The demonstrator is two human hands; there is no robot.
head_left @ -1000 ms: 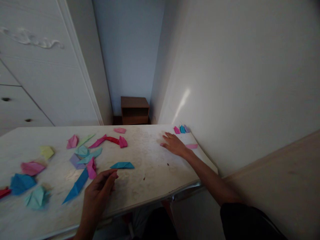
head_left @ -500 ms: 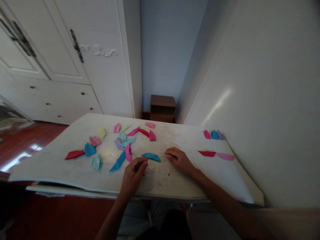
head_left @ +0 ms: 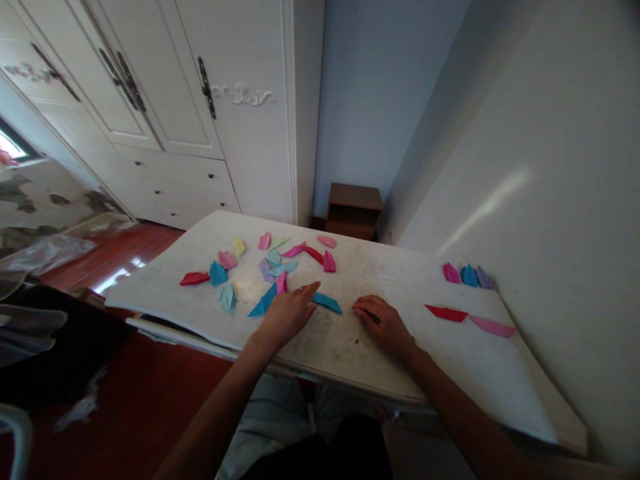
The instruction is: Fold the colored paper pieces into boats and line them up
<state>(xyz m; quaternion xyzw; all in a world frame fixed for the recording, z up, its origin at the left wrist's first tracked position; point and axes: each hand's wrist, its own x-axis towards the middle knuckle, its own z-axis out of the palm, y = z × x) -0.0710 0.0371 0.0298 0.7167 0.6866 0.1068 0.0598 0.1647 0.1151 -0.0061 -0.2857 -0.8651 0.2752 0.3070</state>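
Note:
My left hand (head_left: 290,311) reaches over the table with its fingers stretched out, at the left end of a blue folded paper (head_left: 329,304). It covers that end, so whether it touches the paper I cannot tell. Behind the same hand lie another blue folded paper (head_left: 263,303) and a magenta one (head_left: 281,283). To the right of the blue paper, my right hand (head_left: 384,323) rests on the tabletop with curled fingers, and nothing shows in them.
Several coloured folded papers lie scattered on the left of the white table (head_left: 400,273). At the right, a red paper (head_left: 446,313) and a pink paper (head_left: 493,326) lie end to end; a magenta (head_left: 451,273), a blue (head_left: 469,275) and a purple one stand behind. A wall borders the right.
My left hand has moved forward, its fingers going from closed to stretched out by the blue paper. My right hand stays curled on the table. The view has turned left.

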